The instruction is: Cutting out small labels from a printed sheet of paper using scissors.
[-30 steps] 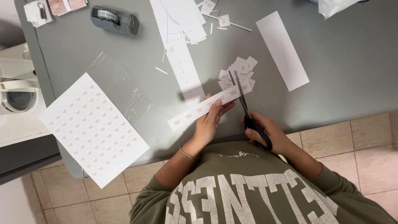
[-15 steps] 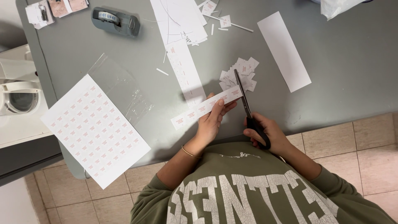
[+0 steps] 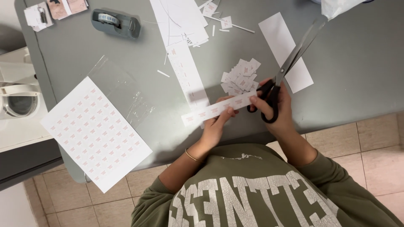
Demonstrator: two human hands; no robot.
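While our left hand point(image 3: 219, 122) pinched the paper strip point(image 3: 219, 108), our right hand point(image 3: 275, 107) gripped the scissors point(image 3: 290, 63). We had a pile of cut labels point(image 3: 240, 75) done, but the full sheet point(image 3: 96, 132) was uncut.

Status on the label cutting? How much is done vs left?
Done: a small pile of cut squares lies on the grey table, beside a trimmed strip. In hand: the left hand holds a strip of labels, and the right hand grips the scissors and touches the strip's end. Left: most of that strip, plus a full uncut sheet at the table edge.
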